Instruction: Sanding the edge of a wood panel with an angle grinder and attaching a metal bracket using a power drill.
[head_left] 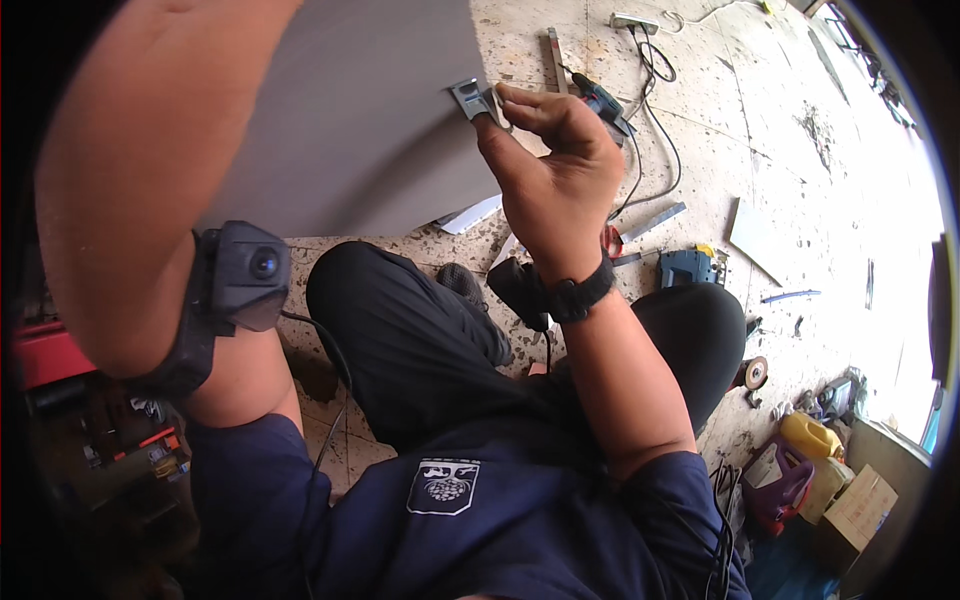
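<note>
My right hand is raised at the upper middle, with thumb and fingers pinched on a small bent metal bracket. The bracket is shiny and angular, and my fingers hide part of it. It is held over the right edge of a large grey panel; whether it touches the panel I cannot tell. My left forearm reaches up past the top left edge, so the left hand is out of sight. My bent legs in dark trousers are below the panel.
On the speckled floor to the right lie a corded power drill, a power strip, a blue power tool and a white offcut. A purple jug and a cardboard box stand at lower right.
</note>
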